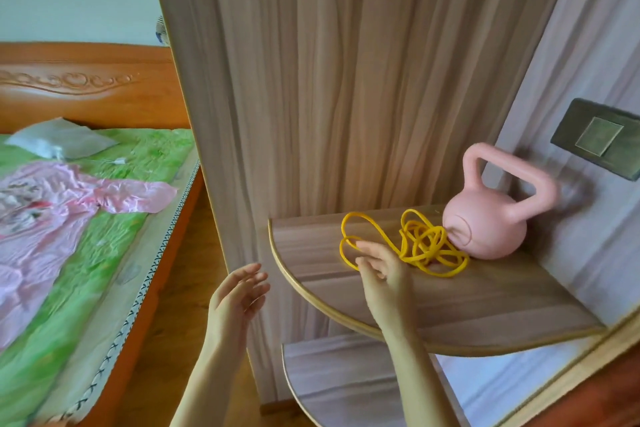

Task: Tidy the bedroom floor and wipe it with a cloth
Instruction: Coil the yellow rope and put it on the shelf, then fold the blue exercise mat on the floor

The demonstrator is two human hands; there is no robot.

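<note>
Left hand (239, 295) open; right hand (381, 270) beside tangled yellow cord (420, 246).

The kettlebell (488, 224) handle is smeared by motion blur, and its base hides the far loops of the yellow rope (412, 243). The right hand (382, 270) covers part of the rope's near loop; whether its fingers touch the rope cannot be told. The bed (86, 218) is cut off by the left edge, the lower shelf (332, 378) by the bottom edge.
</note>
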